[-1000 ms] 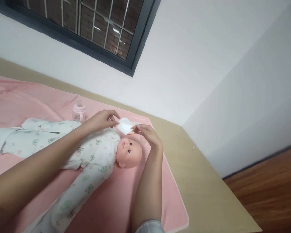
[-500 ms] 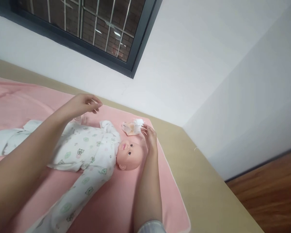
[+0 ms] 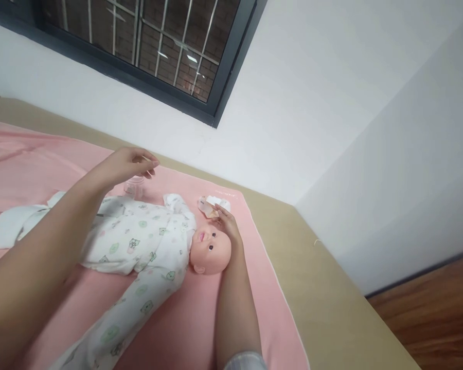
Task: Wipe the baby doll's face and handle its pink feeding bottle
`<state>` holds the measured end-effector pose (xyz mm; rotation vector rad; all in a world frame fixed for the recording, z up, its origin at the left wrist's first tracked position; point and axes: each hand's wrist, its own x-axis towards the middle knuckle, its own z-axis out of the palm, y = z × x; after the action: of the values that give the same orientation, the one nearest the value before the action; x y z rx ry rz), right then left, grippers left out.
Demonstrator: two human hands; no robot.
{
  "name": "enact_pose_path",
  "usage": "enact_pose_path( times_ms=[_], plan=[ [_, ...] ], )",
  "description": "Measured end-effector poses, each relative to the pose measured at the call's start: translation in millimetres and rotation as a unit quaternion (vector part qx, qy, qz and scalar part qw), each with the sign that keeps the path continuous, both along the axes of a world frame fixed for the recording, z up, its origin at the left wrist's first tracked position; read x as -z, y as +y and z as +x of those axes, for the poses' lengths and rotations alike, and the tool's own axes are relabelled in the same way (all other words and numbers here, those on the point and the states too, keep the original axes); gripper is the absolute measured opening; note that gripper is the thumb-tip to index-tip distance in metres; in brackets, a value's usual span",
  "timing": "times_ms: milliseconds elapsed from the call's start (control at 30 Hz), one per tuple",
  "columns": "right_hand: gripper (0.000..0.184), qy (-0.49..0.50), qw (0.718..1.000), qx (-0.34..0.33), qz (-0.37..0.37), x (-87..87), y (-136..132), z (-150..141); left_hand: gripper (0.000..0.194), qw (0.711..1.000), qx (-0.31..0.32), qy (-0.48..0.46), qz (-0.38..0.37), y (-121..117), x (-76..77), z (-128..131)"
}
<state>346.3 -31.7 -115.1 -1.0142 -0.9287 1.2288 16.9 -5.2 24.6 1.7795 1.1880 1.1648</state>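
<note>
A baby doll (image 3: 210,250) in patterned white clothes lies on its back on a pink sheet (image 3: 177,318). My right hand (image 3: 227,222) is beside the top of its head, fingers stretched out and apart, its wrist close against the head. Just beyond those fingers lie a white folded tissue or pad (image 3: 218,201) and a crumpled, partly see-through packet (image 3: 207,207) with orange marks. My left hand (image 3: 135,163) hovers above the sheet's far side with loosely curved fingers and nothing visible in it. Below it stands a pink baby bottle (image 3: 134,187), partly hidden by the hand.
The sheet covers much of a light wooden table (image 3: 312,288). A white wall (image 3: 278,128) rises behind it, with a dark-framed barred window (image 3: 216,105). Brown wood-grain boarding (image 3: 440,303) shows at the lower right.
Both hands held the white pad between them; my left hand let go and moved left. The pad now lies by the packet. My right hand drew back toward the doll's head.
</note>
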Motion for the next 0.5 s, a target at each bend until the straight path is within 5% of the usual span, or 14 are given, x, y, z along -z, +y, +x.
enact_pose_path(
  times_ms=[267,500],
  plan=[
    [0.039,-0.004,0.999,-0.031,-0.02,3.0,-4,4,0.038,0.999,0.016,0.014,-0.028,0,0.8,-1],
    [0.041,0.026,0.999,-0.034,-0.008,4.0,-4,10,0.047,0.997,-0.071,0.027,0.005,13,7.4,-15]
  ],
)
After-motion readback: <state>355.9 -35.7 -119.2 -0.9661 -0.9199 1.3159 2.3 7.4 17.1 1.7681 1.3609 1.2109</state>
